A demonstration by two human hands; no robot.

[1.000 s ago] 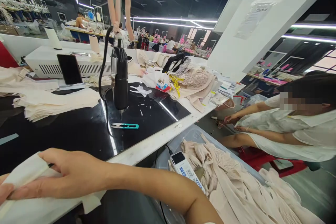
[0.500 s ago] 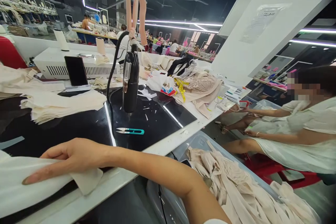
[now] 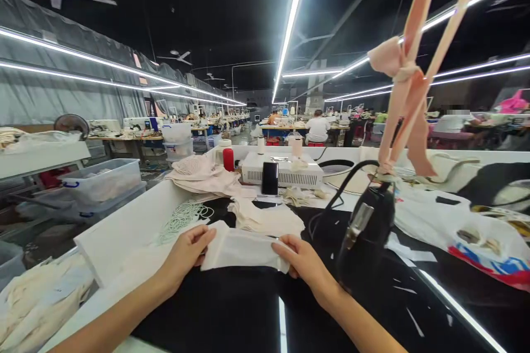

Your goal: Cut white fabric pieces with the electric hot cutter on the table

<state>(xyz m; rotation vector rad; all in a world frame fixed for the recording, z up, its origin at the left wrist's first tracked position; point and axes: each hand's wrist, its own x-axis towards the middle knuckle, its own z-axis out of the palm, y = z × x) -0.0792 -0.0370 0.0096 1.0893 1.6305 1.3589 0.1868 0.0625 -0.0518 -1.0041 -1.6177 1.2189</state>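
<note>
- Head view: both bare hands out front, one fabric piece stretched between them, over the dark part of the counter (image 3: 223, 309).
- Left hand (image 3: 191, 251): fingers pinching the left end of the white fabric piece (image 3: 244, 251), thumb on top.
- Right hand (image 3: 304, 265): fingers gripping the right end, thumb on top, other fingers mostly hidden underneath.
- White fabric piece: roughly flat, running side to side between the hands; can't tell if its underside touches anything.
- Just behind it: stack of cream fabric pieces (image 3: 273, 218), partly covered by the held piece.
- Behind the stack: black phone (image 3: 270, 178), propped upright in front of a white vented box (image 3: 306, 178).
- Pink thread cone (image 3: 297, 146) and white thread cone (image 3: 260, 145) by the box, red spool (image 3: 228, 159) to the left.
- Left of the stack: tangled pale green cord (image 3: 184, 219); pale pink fabric (image 3: 202, 174) beyond it.
- Right of the right hand: black handheld tool (image 3: 372, 220) hanging from knotted peach straps (image 3: 403, 74), lower end blurred.
- Farther right: white scraps (image 3: 414, 253) on the dark surface, white plastic bag (image 3: 488, 240) with red and blue print.
- Far left: clear bin (image 3: 103, 179). Background: seated person in white (image 3: 318, 128).
</note>
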